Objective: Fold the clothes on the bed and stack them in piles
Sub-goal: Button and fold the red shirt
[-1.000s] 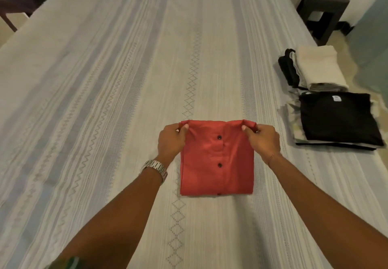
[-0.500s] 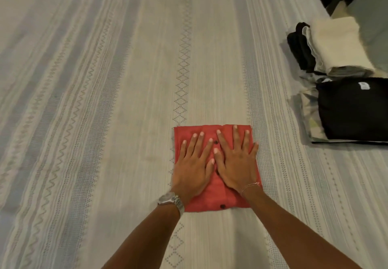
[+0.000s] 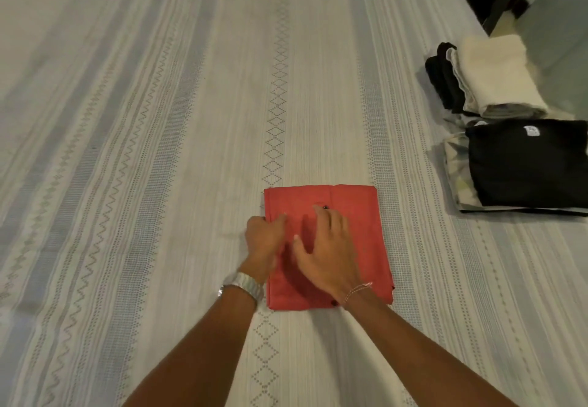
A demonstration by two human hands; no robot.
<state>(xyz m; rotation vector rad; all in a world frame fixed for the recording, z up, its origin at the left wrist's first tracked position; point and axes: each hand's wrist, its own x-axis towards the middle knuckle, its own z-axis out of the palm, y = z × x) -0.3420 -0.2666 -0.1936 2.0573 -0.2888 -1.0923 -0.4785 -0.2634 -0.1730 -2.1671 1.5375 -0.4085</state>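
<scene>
Left hand (image 3: pixel 265 241): curled at the shirt's left edge, seemingly pinching it.
Right hand (image 3: pixel 327 251): spread, fingers loose, over the shirt.
Shirt (image 3: pixel 366 231): folded square on the bed (image 3: pixel 127 152), piles (image 3: pixel 509 126) to its right.
Tip: slide both hands under, lift level so folds hold.
</scene>
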